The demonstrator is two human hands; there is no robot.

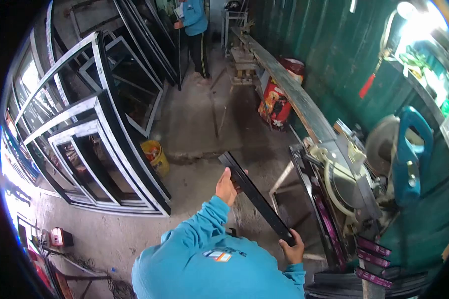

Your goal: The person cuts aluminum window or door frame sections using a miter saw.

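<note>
A black bar-shaped profile [258, 198] slants across in front of my body, off the floor. Near its upper end, my left hand [227, 187] is closed on it, with the thumb along the near side. At its lower right end my right hand [293, 246] grips it between thumb and fingers. To the right of the bar stands a miter saw with a teal housing [410, 154] and a round metal base [345, 185]. Several short pieces with purple labels [373, 259] lie by the saw, to the right of my right hand.
Black and white window frames [102, 149] lean on the left, beside a yellow bucket [155, 158]. A long wooden plank [289, 89] runs back from the saw, past a red bag [275, 104]. Another person [194, 25] stands at the back. Cables [119, 286] lie at lower left.
</note>
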